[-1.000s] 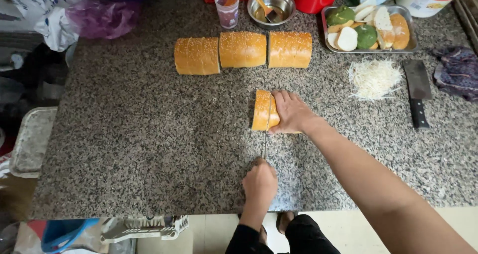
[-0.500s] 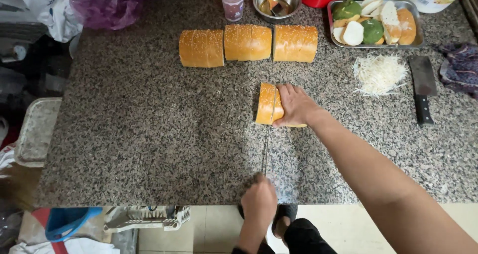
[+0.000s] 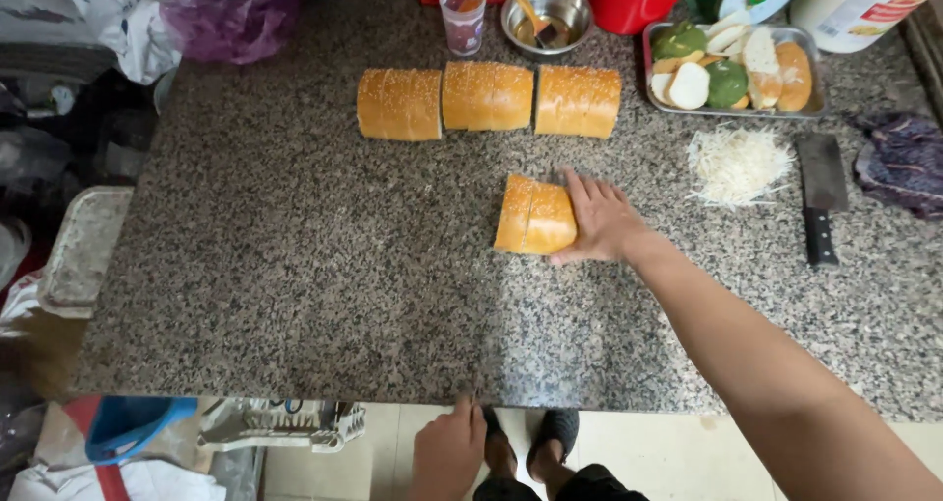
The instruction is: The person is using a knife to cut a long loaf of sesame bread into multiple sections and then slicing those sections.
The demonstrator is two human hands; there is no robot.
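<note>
A short sesame-topped piece of bread (image 3: 530,216), with a cut line across it, lies in the middle of the granite counter (image 3: 295,275). My right hand (image 3: 601,221) presses against its right end, with the fingers over the crust. Down past the near counter edge, my left hand (image 3: 447,452) is closed like a fist around a thin knife. The knife's blade barely shows against the stone. Three larger bread sections (image 3: 487,95) sit in a row farther back.
At the back right stands a metal tray (image 3: 729,114) of buns and green pieces. In front of it are a heap of white shreds (image 3: 735,164) and a cleaver (image 3: 821,192). A steel bowl (image 3: 558,10), a plastic cup (image 3: 463,18) and a purple cloth (image 3: 904,162) line the far side. A foil tray (image 3: 83,250) sits at the left edge.
My left hand has drawn back from the counter surface to below its near edge. My right hand stays on the bread piece.
</note>
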